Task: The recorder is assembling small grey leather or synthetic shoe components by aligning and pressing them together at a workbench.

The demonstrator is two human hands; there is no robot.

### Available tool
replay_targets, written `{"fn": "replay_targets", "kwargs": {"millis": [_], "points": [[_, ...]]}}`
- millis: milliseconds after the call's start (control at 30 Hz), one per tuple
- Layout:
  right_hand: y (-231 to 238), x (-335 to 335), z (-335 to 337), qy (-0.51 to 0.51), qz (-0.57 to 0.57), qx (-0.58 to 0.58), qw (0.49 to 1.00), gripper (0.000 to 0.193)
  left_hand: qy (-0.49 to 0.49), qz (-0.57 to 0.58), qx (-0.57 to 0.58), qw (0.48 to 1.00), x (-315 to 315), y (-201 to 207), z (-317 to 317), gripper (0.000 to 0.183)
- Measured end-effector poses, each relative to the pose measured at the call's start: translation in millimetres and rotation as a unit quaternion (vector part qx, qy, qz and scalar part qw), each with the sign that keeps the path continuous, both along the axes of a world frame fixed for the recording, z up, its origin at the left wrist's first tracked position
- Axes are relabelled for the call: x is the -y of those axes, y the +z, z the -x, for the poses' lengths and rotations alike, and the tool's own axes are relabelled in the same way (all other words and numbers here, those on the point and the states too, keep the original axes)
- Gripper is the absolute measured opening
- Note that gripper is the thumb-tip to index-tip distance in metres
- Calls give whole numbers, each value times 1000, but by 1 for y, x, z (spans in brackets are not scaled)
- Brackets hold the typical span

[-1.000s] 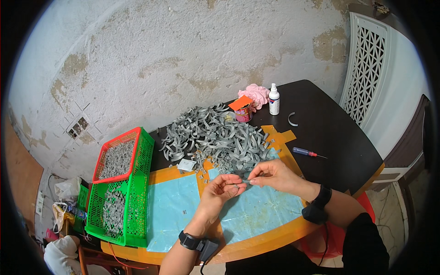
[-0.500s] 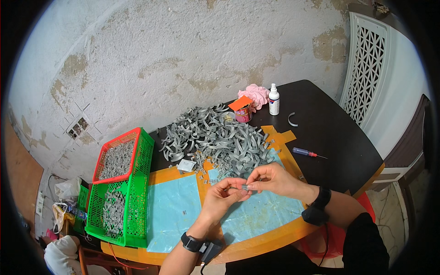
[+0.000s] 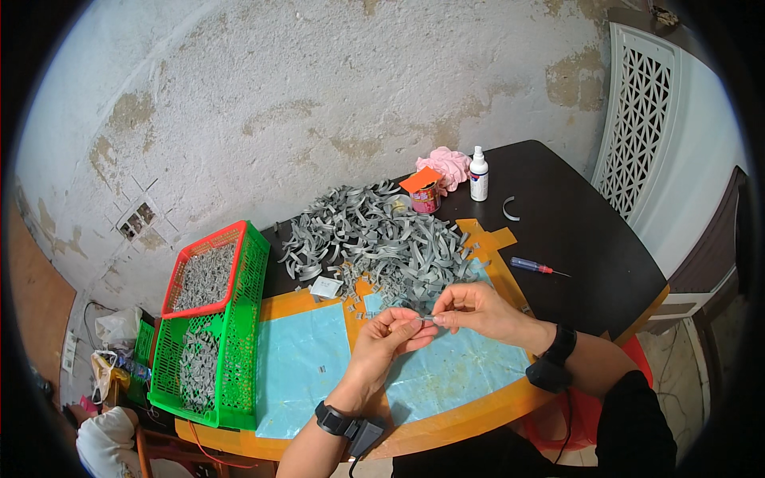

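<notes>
In front of the grey heap, my two hands meet over the table. A small grey piece (image 3: 426,318) sits between their fingertips; its exact kind is too small to make out. My left hand (image 3: 384,344) pinches one end of it between thumb and forefinger. The other end is between the thumb and fingers of my right hand (image 3: 476,309), which partly cover it. Just beyond my hands lies a large pile of curved grey strips (image 3: 382,239), with small grey pieces (image 3: 353,296) scattered along its near edge.
At left, a green basket (image 3: 253,319) carries a red-rimmed basket (image 3: 239,267), both holding small grey pieces. A can (image 3: 425,197), pink cloth (image 3: 448,169), white spray bottle (image 3: 478,177) and screwdriver (image 3: 532,265) stand or lie on the dark table. Orange tape (image 3: 498,271) borders blue sheets (image 3: 299,366).
My fingers have shifted slightly around the small grey piece, and my left thumb has drawn back a little from the right fingertips. The things on the table stay in place.
</notes>
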State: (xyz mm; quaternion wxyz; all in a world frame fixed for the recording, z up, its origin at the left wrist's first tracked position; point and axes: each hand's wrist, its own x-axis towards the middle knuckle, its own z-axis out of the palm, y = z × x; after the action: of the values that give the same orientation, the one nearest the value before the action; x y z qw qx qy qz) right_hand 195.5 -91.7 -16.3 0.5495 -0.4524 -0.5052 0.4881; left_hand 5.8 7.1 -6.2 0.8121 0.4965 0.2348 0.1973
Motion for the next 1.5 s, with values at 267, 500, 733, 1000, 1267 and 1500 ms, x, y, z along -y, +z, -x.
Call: {"fn": "replay_targets", "kwargs": {"millis": [267,500,733,1000,1267,1500], "points": [[4,1,-1,8,22,-31,999,12,-26,32,40,998,-9,-14,3,15],[8,2,-4,58,41,-31,997,14,-26,13,26,999,-2,-9,4,23],[10,4,-4,67,67,-64,993,16,-26,-79,23,996,1,-11,2,23],[10,5,-3,77,85,-85,990,15,10,-239,29,970,9,-8,0,23],[14,6,-1,72,99,-104,987,16,49,-353,47,933,16,-4,-2,25],[12,5,-6,85,85,-103,987,14,38,-387,25,921,17,-1,-2,26]]}}
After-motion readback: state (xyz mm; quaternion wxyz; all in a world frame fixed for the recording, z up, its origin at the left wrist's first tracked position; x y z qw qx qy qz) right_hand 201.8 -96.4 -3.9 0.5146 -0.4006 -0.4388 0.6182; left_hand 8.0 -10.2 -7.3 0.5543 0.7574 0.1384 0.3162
